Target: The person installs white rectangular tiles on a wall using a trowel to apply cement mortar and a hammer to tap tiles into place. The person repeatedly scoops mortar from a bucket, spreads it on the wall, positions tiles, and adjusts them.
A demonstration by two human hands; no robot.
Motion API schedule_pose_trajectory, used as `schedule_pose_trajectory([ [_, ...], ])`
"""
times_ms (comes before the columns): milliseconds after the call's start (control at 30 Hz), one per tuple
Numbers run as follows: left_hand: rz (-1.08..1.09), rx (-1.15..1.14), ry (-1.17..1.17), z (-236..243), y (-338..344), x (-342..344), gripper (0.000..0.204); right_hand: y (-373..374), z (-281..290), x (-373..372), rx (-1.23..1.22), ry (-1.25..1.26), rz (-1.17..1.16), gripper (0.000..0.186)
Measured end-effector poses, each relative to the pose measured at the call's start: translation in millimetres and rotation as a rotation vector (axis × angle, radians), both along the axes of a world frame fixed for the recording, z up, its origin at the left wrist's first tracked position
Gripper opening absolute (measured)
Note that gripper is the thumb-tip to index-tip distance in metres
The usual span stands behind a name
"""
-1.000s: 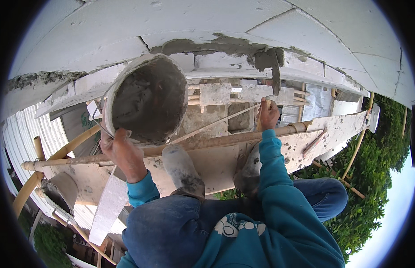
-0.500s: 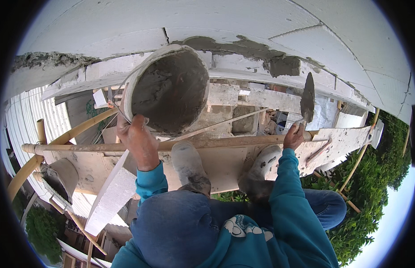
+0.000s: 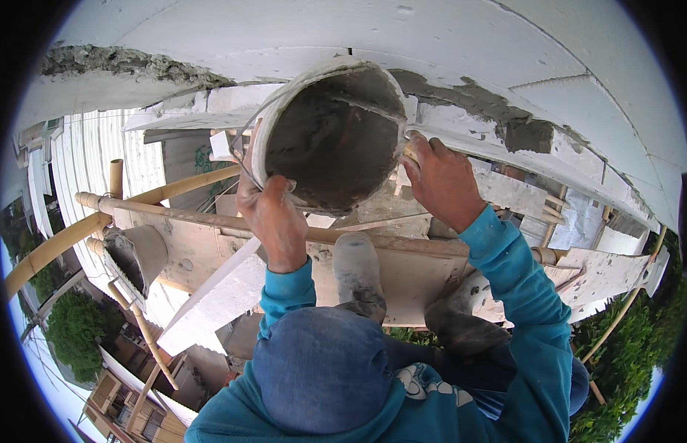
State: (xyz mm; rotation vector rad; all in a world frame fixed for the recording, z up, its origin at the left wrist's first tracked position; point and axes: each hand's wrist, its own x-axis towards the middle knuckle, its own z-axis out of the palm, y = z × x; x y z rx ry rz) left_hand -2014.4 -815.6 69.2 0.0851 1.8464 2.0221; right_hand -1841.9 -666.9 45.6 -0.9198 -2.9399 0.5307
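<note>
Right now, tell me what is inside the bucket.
Inside the bucket is a grey, mortar-like mix, smeared up its sides too. The mix covers the bottom, so that cannot be seen, nor how deep the mix lies.

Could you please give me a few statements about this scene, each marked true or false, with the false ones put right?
1. The left hand grips the left side of the bucket. True.
2. The bucket contains clear water. False: it contains grey, mortar-like paste.
3. The right hand is at the bucket's right-hand rim. True.
4. Both forearms are bare. False: teal sleeves show on both arms.
5. A second container is to the left of the gripped bucket. True.
6. Greenery shows only at the picture's left. False: leaves also show at the lower right.
</note>
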Motion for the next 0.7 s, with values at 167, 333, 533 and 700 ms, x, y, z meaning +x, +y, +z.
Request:
schedule_pose_trajectory([
  [167, 0.013, 0.077, 0.006, 14, 2, -5, 0.058, -7, 21, 0, -0.106, -0.310, 0.198, 0.043],
  [333, 0.033, 0.084, -0.028, 19, -3, -9, 0.066, 17, 57, -4, -0.093, -0.257, 0.281, 0.040],
  [533, -0.092, 0.133, 0.050, 41, -11, -18, 0.064, 9, 37, -9, 0.037, 0.066, 0.273, 0.045],
  [700, -0.039, 0.137, 0.095, 55, -17, -15, 0.061, 8, 64, -11, 0.182, -0.040, 0.425, 0.046],
])
